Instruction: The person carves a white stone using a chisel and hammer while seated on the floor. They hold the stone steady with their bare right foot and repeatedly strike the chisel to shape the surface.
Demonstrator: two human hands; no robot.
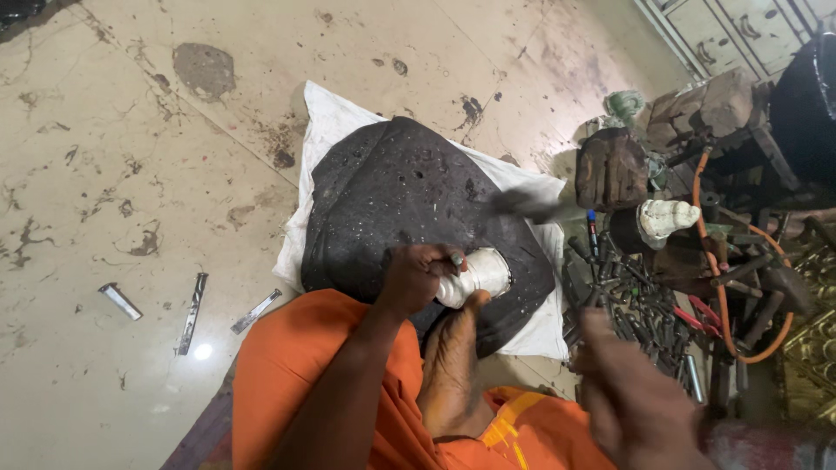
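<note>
Three flat metal strips (193,312) are lying on the stained tile floor (131,130) well to the left of me, apart from one another. Moving right, a white cloth (335,117) is spreading over the floor, and a dark grey pad (409,187) is resting on it, covering most of its middle and leaving the cloth's far corner and right edge showing. At the pad's near edge my left hand (414,278) is closing tightly around a small white carved piece (475,274), with a thin tool tip (456,258) sticking out of the fist just above the piece; my foot (453,365) is pressing up against the piece from below, over my orange garment (296,383). Further right, my right hand (631,396) is blurring near the lower edge, curled as if gripping, and I cannot tell what it is holding; a blurred dark streak (522,204) is showing above the pad's right edge. Beyond the cloth's right edge, a heap of dark metal tools (644,305) is lying beside a white carved figure (666,218), wooden blocks (610,170) and a looping orange cable (718,287).
</note>
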